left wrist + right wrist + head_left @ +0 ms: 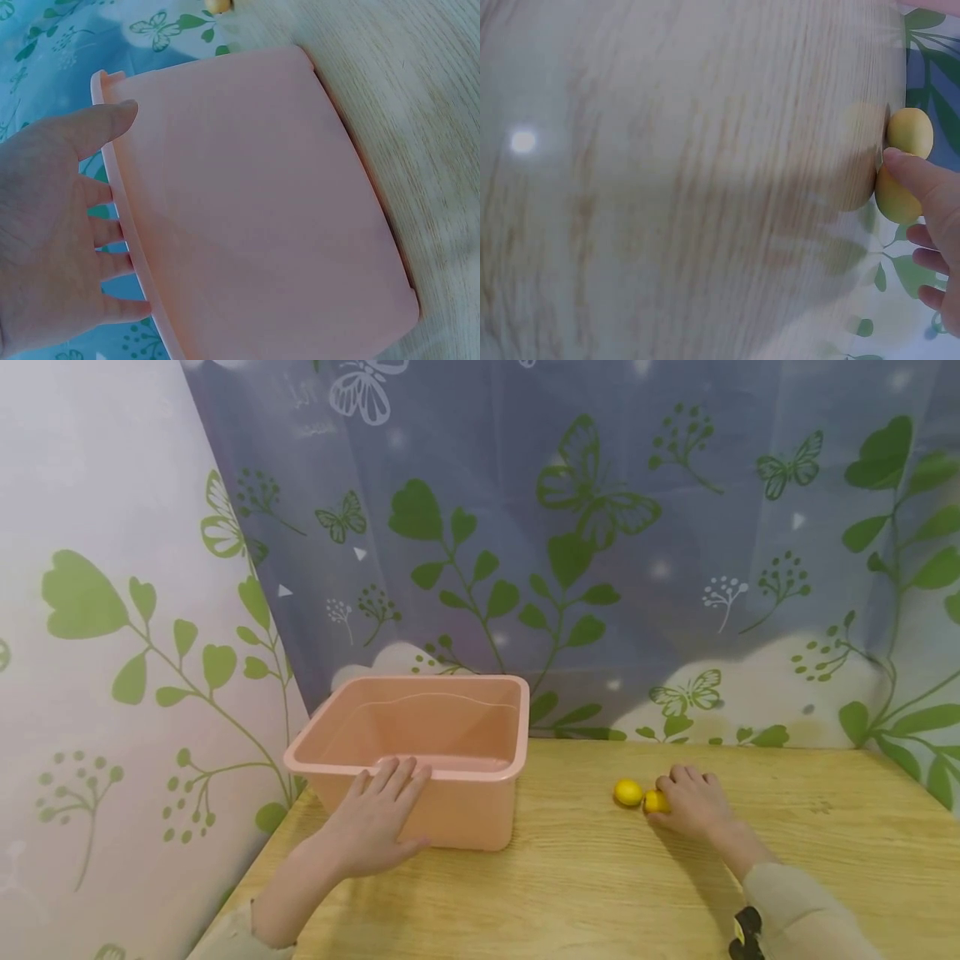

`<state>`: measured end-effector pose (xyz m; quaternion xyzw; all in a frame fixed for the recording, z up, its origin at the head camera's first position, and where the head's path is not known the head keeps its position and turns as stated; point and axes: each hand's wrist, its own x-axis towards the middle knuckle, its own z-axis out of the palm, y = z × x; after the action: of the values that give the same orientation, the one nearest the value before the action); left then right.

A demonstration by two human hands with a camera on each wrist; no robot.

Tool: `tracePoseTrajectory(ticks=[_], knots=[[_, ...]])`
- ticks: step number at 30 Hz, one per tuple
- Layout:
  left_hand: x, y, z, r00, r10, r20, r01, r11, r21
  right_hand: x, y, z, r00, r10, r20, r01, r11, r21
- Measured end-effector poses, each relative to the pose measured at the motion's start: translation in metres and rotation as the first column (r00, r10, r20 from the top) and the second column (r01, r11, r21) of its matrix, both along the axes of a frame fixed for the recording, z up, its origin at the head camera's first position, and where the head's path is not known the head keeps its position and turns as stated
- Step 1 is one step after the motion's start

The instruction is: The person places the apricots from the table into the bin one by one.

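A pink plastic basin (465, 814) stands on the table at the left. My left hand (378, 822) rests against its near rim with the fingers straight; in the left wrist view the thumb (105, 127) lies on the outer wall and the fingertips meet the rim. Two small yellow lemons are to the right of the basin. My right hand (693, 802) holds the nearer lemon (656, 802), its thumb (911, 166) across the side and the fingers partly hidden behind. Just left of that one sits the other lemon (627, 792), close beside it.
The wooden table (570, 885) runs back to a patterned cloth (630, 568) with leaves and butterflies. Another pale patterned sheet (150, 735) hangs along the left side, near the basin.
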<state>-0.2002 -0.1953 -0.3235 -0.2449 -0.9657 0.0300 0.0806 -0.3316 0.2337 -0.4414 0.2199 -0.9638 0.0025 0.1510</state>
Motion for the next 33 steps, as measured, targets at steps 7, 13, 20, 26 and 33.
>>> tracePoseTrajectory(ticks=[7,13,20,26,33], knots=[[-0.001,0.000,0.001,1.000,0.000,-0.003,0.000,1.000,0.000,0.002,0.002,0.004,1.000,0.013,-0.015,-0.013,1.000,0.002],[0.002,0.000,0.005,1.000,-0.002,-0.005,0.002,1.000,0.002,0.002,0.002,0.008,0.999,0.025,-0.030,-0.025,1.000,-0.001],[0.003,0.002,0.007,1.000,0.003,0.015,-0.003,1.000,-0.002,0.007,-0.002,0.016,0.998,0.053,-0.038,-0.054,0.998,-0.023],[0.002,0.001,0.005,1.000,0.008,0.030,-0.008,1.000,0.000,0.011,-0.011,0.028,0.991,0.111,-0.070,-0.114,0.992,-0.044],[0.000,0.001,0.004,0.999,0.016,0.035,-0.016,1.000,0.002,0.012,-0.023,0.045,0.986,0.149,-0.079,-0.154,0.986,-0.065]])
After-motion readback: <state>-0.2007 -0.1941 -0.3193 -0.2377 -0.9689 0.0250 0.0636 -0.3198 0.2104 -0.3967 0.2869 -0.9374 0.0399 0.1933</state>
